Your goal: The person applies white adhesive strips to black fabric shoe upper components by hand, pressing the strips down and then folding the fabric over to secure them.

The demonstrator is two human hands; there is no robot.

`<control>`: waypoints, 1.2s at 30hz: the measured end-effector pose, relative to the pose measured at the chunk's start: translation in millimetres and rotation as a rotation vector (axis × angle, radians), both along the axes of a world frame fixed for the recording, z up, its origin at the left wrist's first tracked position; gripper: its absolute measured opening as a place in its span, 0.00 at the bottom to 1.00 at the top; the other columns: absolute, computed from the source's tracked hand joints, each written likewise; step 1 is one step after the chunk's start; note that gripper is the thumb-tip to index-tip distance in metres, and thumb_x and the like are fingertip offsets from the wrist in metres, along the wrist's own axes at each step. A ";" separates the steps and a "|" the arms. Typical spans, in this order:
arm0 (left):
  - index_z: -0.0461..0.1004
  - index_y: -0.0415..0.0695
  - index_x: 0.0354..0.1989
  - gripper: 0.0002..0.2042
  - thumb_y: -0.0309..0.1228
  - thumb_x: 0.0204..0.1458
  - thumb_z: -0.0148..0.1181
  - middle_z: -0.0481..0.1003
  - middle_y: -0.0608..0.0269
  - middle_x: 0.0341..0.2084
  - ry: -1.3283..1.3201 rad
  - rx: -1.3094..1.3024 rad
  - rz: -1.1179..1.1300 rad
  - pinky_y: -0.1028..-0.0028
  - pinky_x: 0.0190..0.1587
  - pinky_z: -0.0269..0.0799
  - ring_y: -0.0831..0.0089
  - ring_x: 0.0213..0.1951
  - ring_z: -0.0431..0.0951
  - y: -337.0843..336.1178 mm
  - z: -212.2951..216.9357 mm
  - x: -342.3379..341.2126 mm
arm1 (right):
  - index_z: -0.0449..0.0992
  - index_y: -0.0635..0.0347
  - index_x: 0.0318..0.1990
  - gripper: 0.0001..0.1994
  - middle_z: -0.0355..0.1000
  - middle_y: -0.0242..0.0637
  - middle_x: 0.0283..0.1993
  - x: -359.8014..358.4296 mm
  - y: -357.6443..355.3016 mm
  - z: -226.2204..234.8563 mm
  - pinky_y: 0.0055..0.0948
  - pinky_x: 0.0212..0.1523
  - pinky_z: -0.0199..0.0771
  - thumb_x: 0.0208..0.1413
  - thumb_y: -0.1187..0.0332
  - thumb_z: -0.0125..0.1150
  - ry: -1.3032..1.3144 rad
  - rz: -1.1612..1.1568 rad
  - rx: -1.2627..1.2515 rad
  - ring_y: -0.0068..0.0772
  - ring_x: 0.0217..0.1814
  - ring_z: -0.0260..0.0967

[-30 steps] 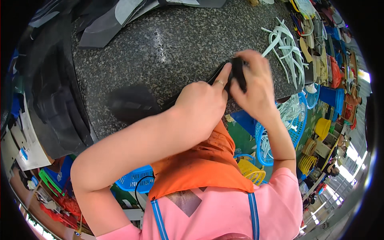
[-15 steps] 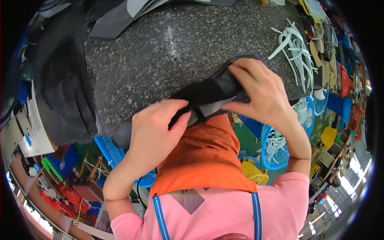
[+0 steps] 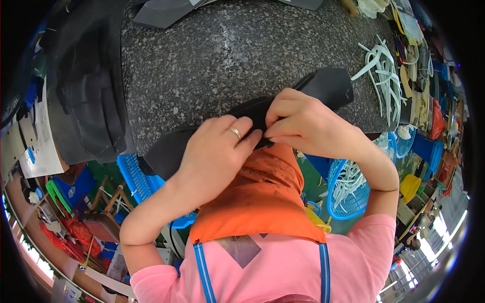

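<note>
A long black piece of flexible sheet material (image 3: 331, 87) lies folded along the near edge of the speckled stone tabletop (image 3: 212, 60). My left hand (image 3: 220, 146), with a ring on one finger, pinches the middle of the piece between thumb and fingers. Close beside it, my right hand (image 3: 305, 123) also pinches the same edge, fingertips pressed together. Both hands nearly meet above my orange apron (image 3: 257, 202). One end of the piece sticks out past my right hand, and the other spreads out under my left wrist. The exact fold is hidden beneath my fingers.
Black sheet pieces (image 3: 93, 96) are stacked at the table's left. More dark pieces (image 3: 166, 12) lie at the far edge. Pale green strips (image 3: 384, 76) are heaped on the right. Blue baskets (image 3: 348, 202) stand below the table on the right, another blue basket (image 3: 139, 177) on the left.
My right hand has moved left and down from the piece's far end to its middle, close to my left hand. My left hand has shifted slightly right.
</note>
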State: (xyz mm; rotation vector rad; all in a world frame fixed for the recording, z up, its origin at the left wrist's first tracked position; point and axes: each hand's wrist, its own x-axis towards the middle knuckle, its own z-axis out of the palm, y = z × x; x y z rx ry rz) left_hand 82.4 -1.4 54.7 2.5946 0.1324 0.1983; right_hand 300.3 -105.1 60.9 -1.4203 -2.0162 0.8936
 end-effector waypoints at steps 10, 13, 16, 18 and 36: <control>0.79 0.36 0.39 0.11 0.28 0.48 0.61 0.75 0.57 0.36 -0.133 0.323 -0.004 0.67 0.44 0.70 0.62 0.40 0.74 1.2 24.9 6.3 | 0.77 0.60 0.35 0.12 0.67 0.35 0.36 -30.5 -30.7 -5.5 0.34 0.45 0.68 0.41 0.72 0.71 -0.314 -0.187 0.275 0.38 0.42 0.67; 0.68 0.33 0.59 0.31 0.26 0.45 0.70 0.61 0.48 0.64 -0.254 0.016 0.477 0.62 0.63 0.62 0.59 0.54 0.73 6.0 57.1 -18.6 | 0.77 0.63 0.37 0.11 0.69 0.37 0.31 -26.8 -35.6 15.2 0.28 0.35 0.68 0.46 0.76 0.73 0.482 -0.692 0.096 0.32 0.35 0.69; 0.43 0.35 0.73 0.48 0.16 0.44 0.67 0.49 0.51 0.71 -0.382 -1.094 0.451 0.63 0.68 0.57 0.64 0.68 0.60 -1.7 26.3 -22.7 | 0.77 0.63 0.37 0.11 0.69 0.36 0.32 -48.0 -14.5 24.5 0.28 0.35 0.68 0.47 0.75 0.73 0.587 -0.559 0.196 0.30 0.35 0.69; 0.46 0.34 0.72 0.46 0.11 0.42 0.63 0.55 0.51 0.69 -0.282 -1.559 0.610 0.66 0.66 0.61 0.65 0.66 0.63 -6.8 46.9 -18.6 | 0.75 0.60 0.35 0.14 0.70 0.36 0.32 -50.0 -10.9 20.1 0.31 0.34 0.67 0.44 0.71 0.77 0.435 -0.475 0.180 0.36 0.32 0.68; 0.73 0.52 0.60 0.26 0.38 0.50 0.67 0.72 0.52 0.55 -0.287 -0.158 0.545 0.48 0.69 0.50 0.54 0.60 0.69 163.1 -33.5 141.4 | 0.76 0.61 0.36 0.05 0.76 0.33 0.37 70.3 -58.0 -21.8 0.27 0.44 0.68 0.53 0.76 0.65 0.104 -0.994 0.159 0.28 0.44 0.70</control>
